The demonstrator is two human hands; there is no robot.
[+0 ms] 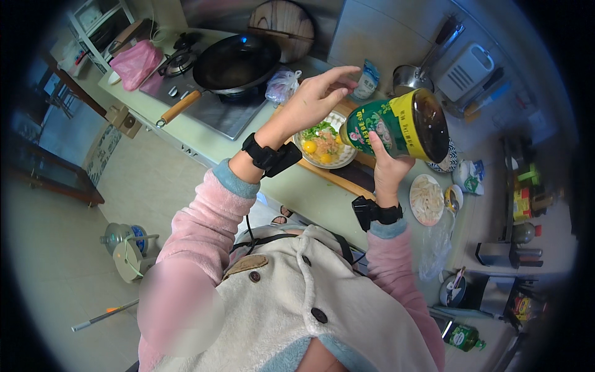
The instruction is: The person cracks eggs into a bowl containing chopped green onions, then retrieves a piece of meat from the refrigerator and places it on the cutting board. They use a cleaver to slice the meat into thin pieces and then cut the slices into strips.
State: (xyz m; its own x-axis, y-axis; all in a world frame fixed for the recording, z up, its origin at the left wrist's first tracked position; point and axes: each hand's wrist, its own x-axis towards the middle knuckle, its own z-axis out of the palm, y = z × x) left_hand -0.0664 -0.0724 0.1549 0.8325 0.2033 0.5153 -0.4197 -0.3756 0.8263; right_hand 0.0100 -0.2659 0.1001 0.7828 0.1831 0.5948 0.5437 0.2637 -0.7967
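My right hand (389, 169) grips a large bottle of dark sauce (379, 125) with a green and yellow label, tilted on its side. The bottle's neck points left and down over a patterned bowl (347, 157). Egg yolks (310, 147), chopped green onion (321, 128) and a pale minced food (325, 140) lie inside the bowl. Whether sauce is flowing out cannot be seen. Above the bowl's far side, my left hand (320, 97) is held in the air with its fingers apart, holding nothing. A wooden cutting board (360, 188) lies under the bowl.
Left of the bowl, a black wok (237, 63) sits on the gas stove (209, 111), its wooden handle (181, 107) reaching toward me. A plate of pale strips (426, 200), a small bowl (453, 197) and a plastic bag (435, 253) are at right. Utensils (413, 79) hang on the wall.
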